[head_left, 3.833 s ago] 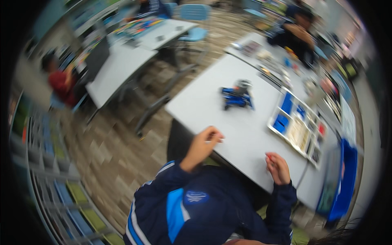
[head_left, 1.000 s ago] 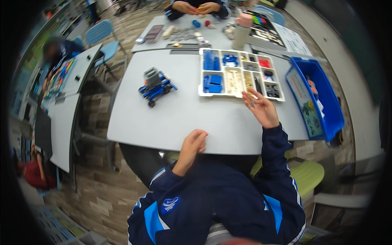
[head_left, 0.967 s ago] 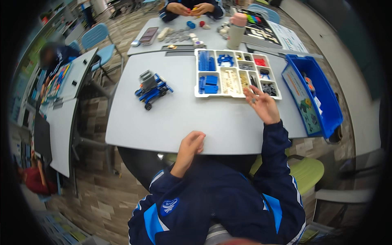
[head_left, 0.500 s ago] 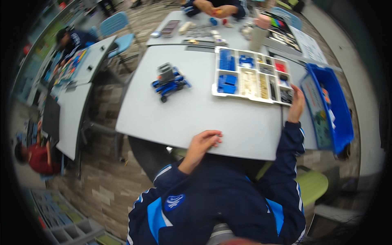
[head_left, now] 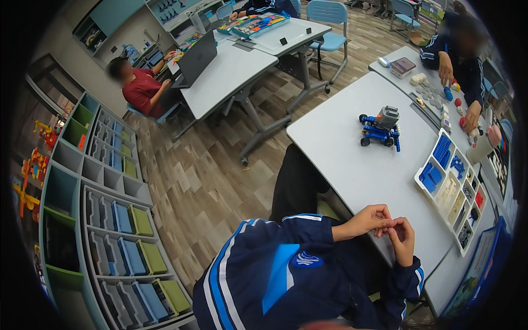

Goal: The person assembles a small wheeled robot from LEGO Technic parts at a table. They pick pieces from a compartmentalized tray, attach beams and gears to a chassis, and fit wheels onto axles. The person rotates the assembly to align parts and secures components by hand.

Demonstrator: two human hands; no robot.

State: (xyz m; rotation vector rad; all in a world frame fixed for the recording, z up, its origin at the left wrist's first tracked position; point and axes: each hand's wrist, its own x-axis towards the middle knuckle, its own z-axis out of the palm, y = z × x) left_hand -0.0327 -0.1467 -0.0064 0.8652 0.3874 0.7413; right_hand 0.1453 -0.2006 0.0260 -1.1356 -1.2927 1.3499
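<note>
My left hand (head_left: 369,221) and my right hand (head_left: 403,240) meet over the near edge of the grey-white table (head_left: 335,148). Both are closed, with thumbs and fingers pinched together tip to tip. Whatever lies between the fingertips is too small or hidden to make out. Farther up the table stands a small blue brick-built vehicle (head_left: 379,133) with black wheels and a grey block on top. To the right of my hands lies a white sorting tray (head_left: 430,193) whose compartments hold blue, cream, red, grey and black building pieces.
A blue bin (head_left: 484,258) stands at the right, beyond the tray. Across the table another person's hands (head_left: 446,70) are among small loose pieces, near a pale bottle (head_left: 486,144). Someone in red sits by a laptop (head_left: 197,59) at another table. Drawer shelves (head_left: 118,214) line the left.
The view has swung left. My right hand has left the tray's edge and come to my left hand; their fingertips now meet.
</note>
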